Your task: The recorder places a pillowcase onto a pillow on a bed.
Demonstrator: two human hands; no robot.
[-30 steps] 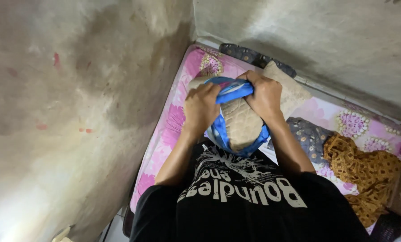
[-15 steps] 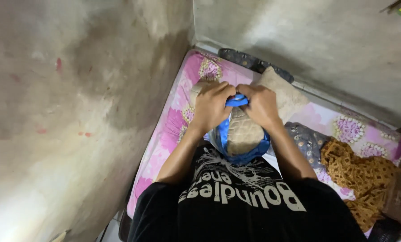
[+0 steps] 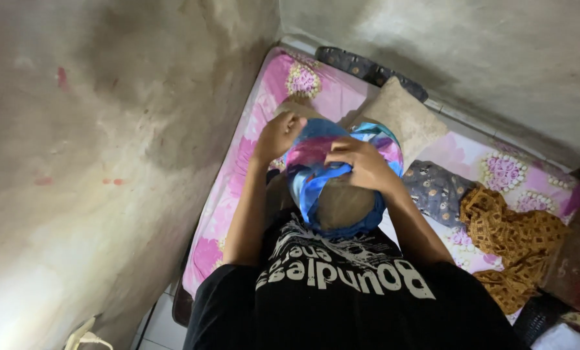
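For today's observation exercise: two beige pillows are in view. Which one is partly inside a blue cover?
The pillow held against the person's chest, under the right hand: the blue pillowcase wraps it. The other pillow lies bare on the mattress.

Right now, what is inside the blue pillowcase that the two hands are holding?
A beige pillow shows through the opening of the blue pillowcase. Its upper part is covered by the cloth, the left hand and the right hand.
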